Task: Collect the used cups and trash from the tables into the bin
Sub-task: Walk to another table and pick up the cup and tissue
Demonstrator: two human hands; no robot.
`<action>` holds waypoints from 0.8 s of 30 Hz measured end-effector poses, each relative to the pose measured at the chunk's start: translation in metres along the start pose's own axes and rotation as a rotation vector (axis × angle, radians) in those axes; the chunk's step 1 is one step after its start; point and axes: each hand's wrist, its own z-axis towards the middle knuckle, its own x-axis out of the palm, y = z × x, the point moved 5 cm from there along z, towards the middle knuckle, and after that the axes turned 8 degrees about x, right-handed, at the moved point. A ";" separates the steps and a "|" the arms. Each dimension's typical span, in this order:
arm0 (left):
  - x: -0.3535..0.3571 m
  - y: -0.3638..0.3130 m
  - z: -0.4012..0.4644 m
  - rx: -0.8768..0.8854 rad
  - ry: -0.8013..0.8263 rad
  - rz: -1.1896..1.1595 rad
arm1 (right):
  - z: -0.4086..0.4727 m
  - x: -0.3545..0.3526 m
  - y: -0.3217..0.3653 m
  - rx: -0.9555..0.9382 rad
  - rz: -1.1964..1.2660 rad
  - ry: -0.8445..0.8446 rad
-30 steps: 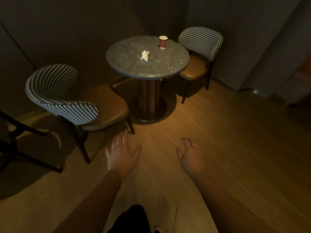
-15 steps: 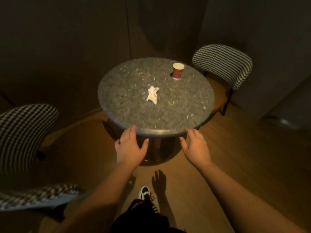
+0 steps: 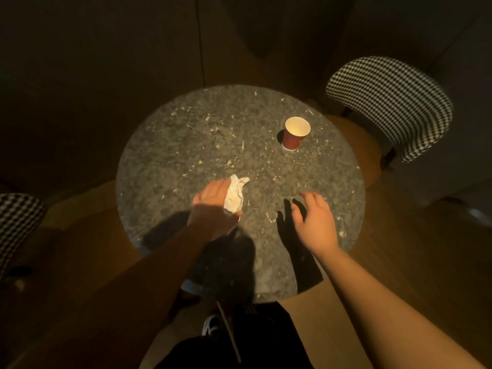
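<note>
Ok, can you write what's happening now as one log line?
left hand: at napkin | right hand: open, above table | cup: upright, untouched
</note>
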 end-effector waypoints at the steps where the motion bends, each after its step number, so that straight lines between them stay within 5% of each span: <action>1: 0.007 0.000 0.011 0.051 0.008 0.008 | 0.015 0.001 0.001 -0.012 -0.006 0.014; 8: 0.072 0.012 0.046 0.022 0.299 0.195 | 0.118 0.003 0.004 -0.073 -0.021 0.033; 15: 0.066 0.013 0.078 -0.066 0.107 0.221 | 0.193 0.004 0.009 -0.069 0.042 -0.059; 24: 0.056 0.021 0.086 -0.198 0.096 0.053 | 0.256 0.018 0.011 -0.049 0.093 -0.011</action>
